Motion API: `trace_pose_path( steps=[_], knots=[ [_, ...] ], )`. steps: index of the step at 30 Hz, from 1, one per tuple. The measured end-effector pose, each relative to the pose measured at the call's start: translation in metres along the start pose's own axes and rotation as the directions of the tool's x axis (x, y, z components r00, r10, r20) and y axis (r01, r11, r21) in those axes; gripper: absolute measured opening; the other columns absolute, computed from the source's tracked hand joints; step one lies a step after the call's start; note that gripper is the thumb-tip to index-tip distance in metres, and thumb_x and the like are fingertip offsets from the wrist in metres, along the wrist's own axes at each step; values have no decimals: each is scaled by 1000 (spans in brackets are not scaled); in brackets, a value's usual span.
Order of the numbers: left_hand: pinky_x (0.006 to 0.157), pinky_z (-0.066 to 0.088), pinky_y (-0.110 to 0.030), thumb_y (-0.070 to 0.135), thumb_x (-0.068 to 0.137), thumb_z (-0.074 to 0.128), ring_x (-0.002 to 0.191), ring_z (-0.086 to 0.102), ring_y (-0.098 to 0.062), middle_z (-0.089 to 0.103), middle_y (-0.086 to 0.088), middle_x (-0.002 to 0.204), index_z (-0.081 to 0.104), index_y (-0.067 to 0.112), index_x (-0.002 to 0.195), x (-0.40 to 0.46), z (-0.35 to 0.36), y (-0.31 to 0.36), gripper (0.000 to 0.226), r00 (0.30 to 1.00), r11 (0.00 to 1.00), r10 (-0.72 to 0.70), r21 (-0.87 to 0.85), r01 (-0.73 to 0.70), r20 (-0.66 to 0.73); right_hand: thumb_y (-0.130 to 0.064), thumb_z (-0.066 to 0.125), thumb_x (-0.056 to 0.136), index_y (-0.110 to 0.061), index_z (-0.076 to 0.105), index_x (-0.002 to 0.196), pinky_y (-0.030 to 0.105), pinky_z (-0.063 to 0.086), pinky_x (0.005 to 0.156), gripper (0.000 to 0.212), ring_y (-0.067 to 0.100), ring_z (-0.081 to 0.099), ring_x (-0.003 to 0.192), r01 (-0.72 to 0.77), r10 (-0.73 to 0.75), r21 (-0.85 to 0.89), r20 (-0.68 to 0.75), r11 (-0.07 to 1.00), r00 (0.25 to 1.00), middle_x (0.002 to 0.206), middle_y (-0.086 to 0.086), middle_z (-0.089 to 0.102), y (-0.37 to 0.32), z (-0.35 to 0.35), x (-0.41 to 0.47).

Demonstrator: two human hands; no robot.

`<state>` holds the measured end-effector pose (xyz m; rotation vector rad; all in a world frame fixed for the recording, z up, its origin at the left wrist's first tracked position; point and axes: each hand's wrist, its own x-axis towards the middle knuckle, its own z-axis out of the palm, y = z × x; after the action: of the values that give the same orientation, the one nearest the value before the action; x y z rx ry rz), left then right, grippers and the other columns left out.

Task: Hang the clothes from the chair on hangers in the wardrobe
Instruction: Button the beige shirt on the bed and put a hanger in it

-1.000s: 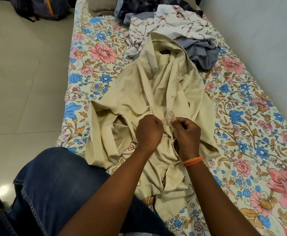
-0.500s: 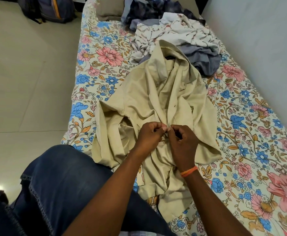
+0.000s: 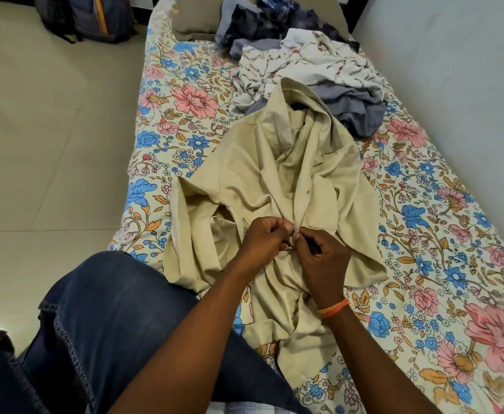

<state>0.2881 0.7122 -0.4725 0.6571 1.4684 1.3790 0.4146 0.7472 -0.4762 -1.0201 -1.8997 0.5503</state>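
Observation:
A beige collared shirt (image 3: 253, 180) lies spread and crumpled on the bed, collar pointing away from me. My left hand (image 3: 264, 242) and my right hand (image 3: 322, 258) meet at the shirt's front placket, fingertips pinched on the fabric edge near a button. An orange band circles my right wrist. Beyond the shirt lies a pile of other clothes: a white floral garment (image 3: 310, 61), a grey one (image 3: 355, 110) and a dark blue patterned one (image 3: 262, 19). No hanger or wardrobe is in view.
The bed has a floral sheet (image 3: 442, 222) and runs along a pale wall (image 3: 460, 70) on the right. Tiled floor (image 3: 50, 138) lies to the left, with a dark backpack (image 3: 89, 17) at the far end. My knee in blue jeans (image 3: 110, 324) rests against the bed's near corner.
My hands have drawn closer together on the placket, fingertips now touching. The view has shifted slightly, so the shirt and pile sit lower in frame.

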Motion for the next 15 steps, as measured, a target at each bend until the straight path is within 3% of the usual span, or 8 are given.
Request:
trace_pose_path(
  steps=[4, 7, 10, 15],
  knots=[
    [50, 43, -17, 14, 97, 58, 52, 55, -6, 62, -1, 67, 70, 9, 92, 2, 0, -2, 14, 1000, 1000, -25, 4, 25, 6, -14, 69, 87, -7, 76, 87, 9, 42, 66, 10, 6, 59, 67, 32, -33, -30, -10, 999, 999, 73, 0, 69, 0, 2, -2],
    [48, 41, -15, 12, 97, 58, 50, 51, -6, 60, -3, 67, 69, 10, 89, 1, -2, -1, 14, 1000, 1000, -25, -7, 25, 7, -4, 73, 83, -6, 76, 87, 15, 41, 63, 6, 11, 55, 63, 73, -72, -113, 7, 991, 997, 68, 3, 66, 3, 4, -3],
    [46, 39, -15, 9, 98, 56, 49, 46, -7, 57, -2, 64, 69, 9, 88, 0, -2, 0, 16, 1000, 999, -29, -26, 30, 11, -7, 68, 84, -6, 75, 90, 23, 41, 61, 9, 14, 53, 62, 116, -113, -179, 23, 977, 993, 68, 5, 63, 3, 5, -4],
    [45, 37, -17, 9, 98, 54, 46, 42, -7, 53, -2, 60, 67, 10, 86, 1, 1, 0, 18, 999, 998, -46, -30, 47, 19, -4, 68, 81, -5, 75, 91, 17, 36, 62, 12, 11, 50, 63, 94, -95, -189, 4, 977, 996, 68, 5, 63, 4, 5, -4]
  ],
)
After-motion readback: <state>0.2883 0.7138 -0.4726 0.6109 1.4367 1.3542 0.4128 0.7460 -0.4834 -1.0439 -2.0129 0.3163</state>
